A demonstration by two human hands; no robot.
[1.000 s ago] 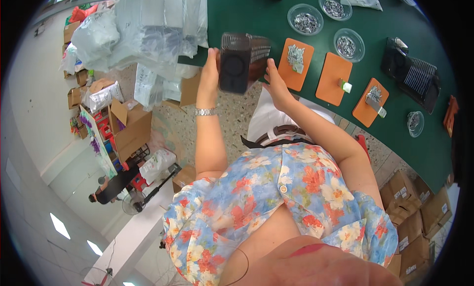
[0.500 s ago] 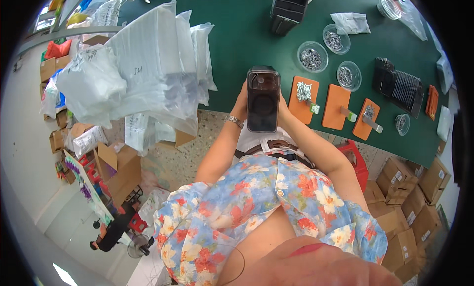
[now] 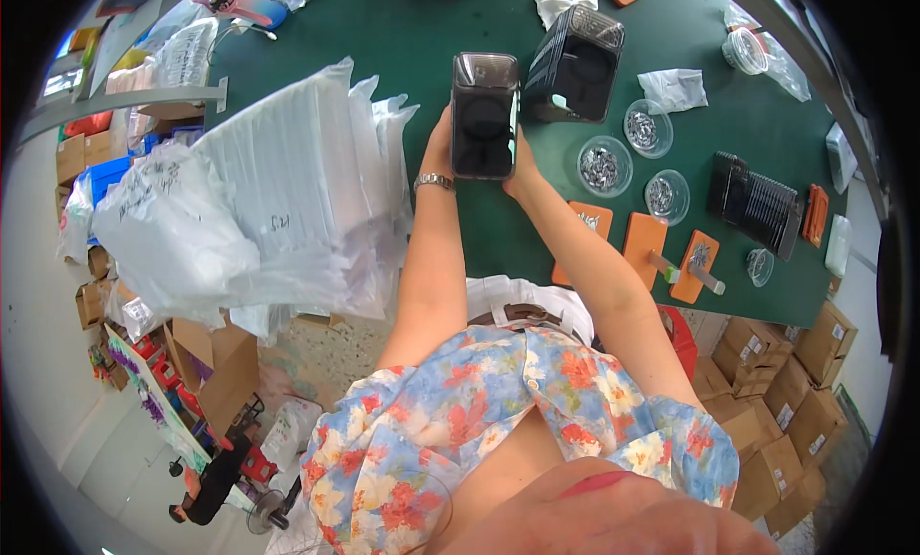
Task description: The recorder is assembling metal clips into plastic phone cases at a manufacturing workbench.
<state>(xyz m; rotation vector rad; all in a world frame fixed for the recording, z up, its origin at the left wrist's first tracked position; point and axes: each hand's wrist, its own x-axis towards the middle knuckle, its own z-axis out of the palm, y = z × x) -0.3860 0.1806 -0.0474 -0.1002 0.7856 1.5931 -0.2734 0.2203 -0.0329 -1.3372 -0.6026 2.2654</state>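
Between my two hands is a stack of dark translucent phone cases [image 3: 485,119], each with a camera cutout and the top one showing a ring on its back. My left hand [image 3: 438,145] grips the left side, below its fingers a metal watch on the wrist. Along the lower right side my right hand [image 3: 522,168] closes on the same stack; most fingers of both hands are hidden behind it. Just right of it, a second stack of dark phone cases [image 3: 578,68] stands on the green table [image 3: 517,234].
Clear bowls [image 3: 604,168] of small metal parts and orange boards [image 3: 644,239] lie to the right. Beyond them is a black row of cases [image 3: 757,202]. Large plastic-bagged bundles [image 3: 287,191] fill the left. Cardboard boxes [image 3: 767,440] are stacked at lower right; a person [image 3: 216,478] is at lower left.
Both hands have carried the held stack away from my body and slightly left, over the table beside the other stack. My arms are more outstretched, and the view has shifted.
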